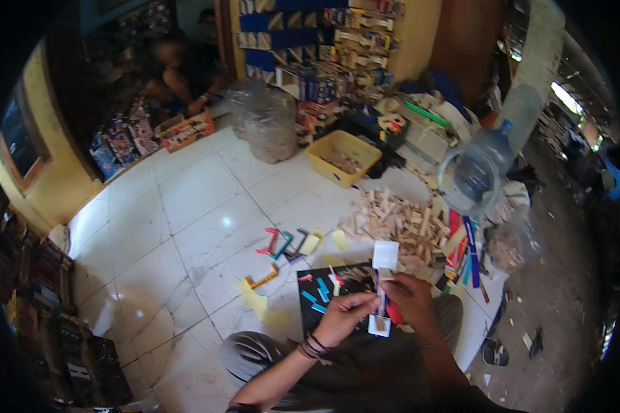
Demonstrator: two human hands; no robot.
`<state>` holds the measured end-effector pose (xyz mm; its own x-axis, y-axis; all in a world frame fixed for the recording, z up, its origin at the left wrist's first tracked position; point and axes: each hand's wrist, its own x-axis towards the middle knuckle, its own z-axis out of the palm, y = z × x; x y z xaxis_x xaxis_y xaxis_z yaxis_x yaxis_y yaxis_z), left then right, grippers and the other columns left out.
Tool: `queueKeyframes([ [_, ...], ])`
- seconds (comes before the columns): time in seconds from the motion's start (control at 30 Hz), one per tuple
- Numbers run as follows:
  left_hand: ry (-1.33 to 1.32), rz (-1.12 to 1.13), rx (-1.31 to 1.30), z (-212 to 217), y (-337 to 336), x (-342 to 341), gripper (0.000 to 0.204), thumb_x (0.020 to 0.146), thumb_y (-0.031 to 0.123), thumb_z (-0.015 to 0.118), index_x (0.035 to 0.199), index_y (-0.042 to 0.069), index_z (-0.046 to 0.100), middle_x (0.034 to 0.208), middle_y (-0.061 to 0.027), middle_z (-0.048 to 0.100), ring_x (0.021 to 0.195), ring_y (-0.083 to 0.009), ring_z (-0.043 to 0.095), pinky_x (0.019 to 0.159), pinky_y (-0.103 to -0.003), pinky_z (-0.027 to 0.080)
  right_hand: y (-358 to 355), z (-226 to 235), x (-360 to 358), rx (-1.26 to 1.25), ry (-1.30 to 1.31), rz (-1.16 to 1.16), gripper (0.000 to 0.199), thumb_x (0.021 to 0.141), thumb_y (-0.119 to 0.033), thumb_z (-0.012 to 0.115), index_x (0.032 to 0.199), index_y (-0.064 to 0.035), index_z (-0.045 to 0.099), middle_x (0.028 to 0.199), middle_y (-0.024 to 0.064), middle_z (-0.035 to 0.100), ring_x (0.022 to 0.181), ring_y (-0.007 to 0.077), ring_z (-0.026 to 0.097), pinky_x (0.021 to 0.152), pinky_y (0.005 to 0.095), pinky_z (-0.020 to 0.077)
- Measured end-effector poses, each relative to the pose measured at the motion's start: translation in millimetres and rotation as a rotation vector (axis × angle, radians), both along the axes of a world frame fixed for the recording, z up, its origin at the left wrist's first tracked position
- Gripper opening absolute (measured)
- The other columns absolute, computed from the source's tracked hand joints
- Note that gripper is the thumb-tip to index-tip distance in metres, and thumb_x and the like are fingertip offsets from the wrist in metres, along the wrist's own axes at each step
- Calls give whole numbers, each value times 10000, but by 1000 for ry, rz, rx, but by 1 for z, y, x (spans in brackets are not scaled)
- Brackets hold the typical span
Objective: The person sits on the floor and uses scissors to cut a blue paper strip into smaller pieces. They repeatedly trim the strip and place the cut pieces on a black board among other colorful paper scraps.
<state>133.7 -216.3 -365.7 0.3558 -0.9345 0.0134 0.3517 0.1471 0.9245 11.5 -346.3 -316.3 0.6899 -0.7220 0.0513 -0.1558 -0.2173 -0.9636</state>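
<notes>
Between my hands is a narrow strip with white paper squares at both ends; small pale wood pieces show against it near each end. My left hand pinches the strip's middle from the left, with dark bands on the wrist. From the right, my right hand grips its upper part, fingers bent around it. Under them, by my lap, lies a black board with small blue, white and red strips on it. Just beyond the hands spreads a heap of small wood pieces.
Bent coloured pieces and yellow paper slips lie on the white tiles to the left. Farther off are a yellow basin, a plastic-wrapped bundle and a large clear water bottle. Another person sits at the back left.
</notes>
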Motion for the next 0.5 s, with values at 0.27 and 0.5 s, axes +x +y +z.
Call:
queueKeyframes([
  [0.27,-37,-126,19,-3,-3,8,408,1009,249,602,1328,-4,577,1163,-31,666,997,-66,621,893,-229,503,-2,3,5,-109,2,-28,164,884,-105,718,957,41,724,770,37,697,712,66,612,646,237,491],
  [0.5,-58,-17,-32,-13,-9,-4,117,917,76,715,990,27,638,971,30,631,957,-43,601,838,-220,501,-6,-12,8,-249,-58,75,221,826,-131,776,986,16,731,831,63,696,705,91,586,636,254,468],
])
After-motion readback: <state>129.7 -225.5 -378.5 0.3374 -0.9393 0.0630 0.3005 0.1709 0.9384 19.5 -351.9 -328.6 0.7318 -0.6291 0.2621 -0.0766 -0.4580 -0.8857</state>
